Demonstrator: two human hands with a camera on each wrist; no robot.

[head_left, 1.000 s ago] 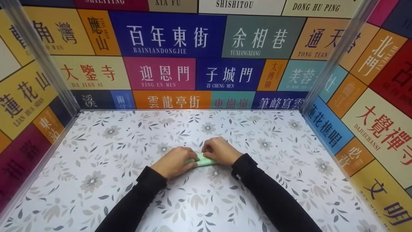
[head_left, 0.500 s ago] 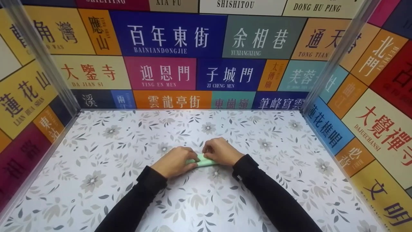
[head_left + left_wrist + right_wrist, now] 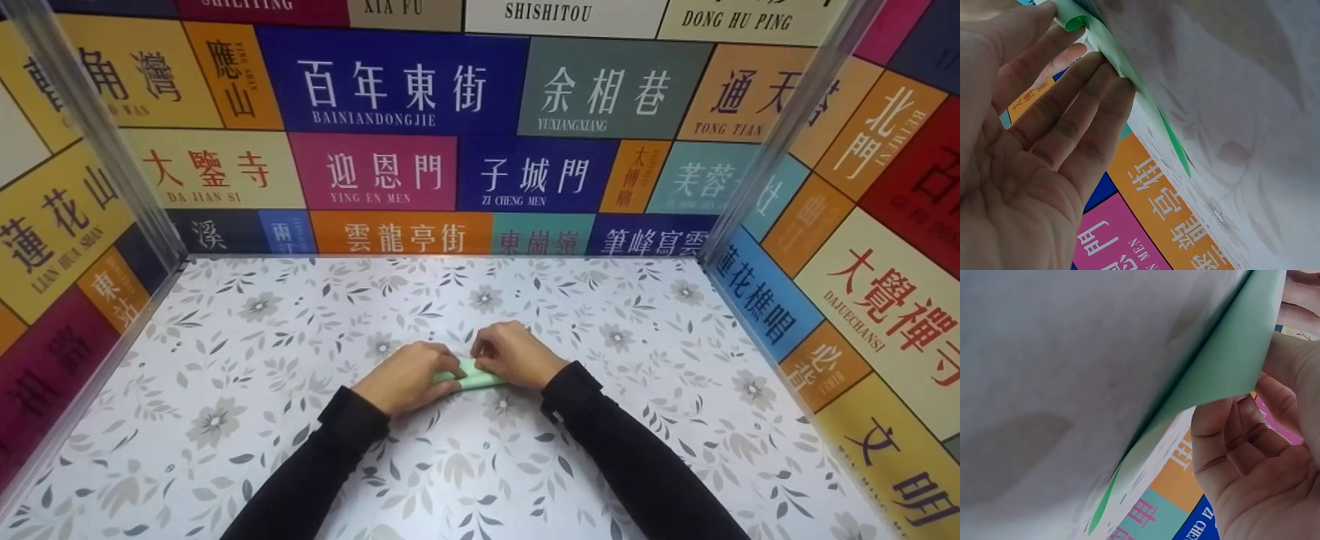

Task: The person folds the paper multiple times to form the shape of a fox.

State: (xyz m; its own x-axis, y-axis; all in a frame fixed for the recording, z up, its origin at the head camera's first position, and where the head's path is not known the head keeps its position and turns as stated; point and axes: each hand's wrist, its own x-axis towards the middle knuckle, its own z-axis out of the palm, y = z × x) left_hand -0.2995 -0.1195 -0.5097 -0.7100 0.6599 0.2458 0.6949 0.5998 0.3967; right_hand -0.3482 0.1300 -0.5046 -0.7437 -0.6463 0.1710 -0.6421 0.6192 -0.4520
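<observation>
A pale green sheet of paper [image 3: 480, 375] lies folded or curled over near the middle of the flower-patterned table. My left hand [image 3: 411, 375] holds its left part, thumb on the near side and fingertips further over. In the left wrist view the paper [image 3: 1117, 62] shows a rolled edge by the thumb of the left hand [image 3: 1044, 152], with several fingertips along it. My right hand [image 3: 517, 354] pinches the paper further right, its fingers bent. In the right wrist view the paper [image 3: 1230, 354] curves up from the table, and the right hand [image 3: 1258, 455] touches its raised edge.
The white table [image 3: 300, 465] has grey leaves and flowers printed on it. Panels with coloured name blocks stand at the back [image 3: 390, 82], left [image 3: 52, 232] and right [image 3: 892, 300]. Clear corner strips [image 3: 780, 142] join them.
Both hands stay on the green paper in nearly the same place. The right hand's fingers have shifted very slightly towards me.
</observation>
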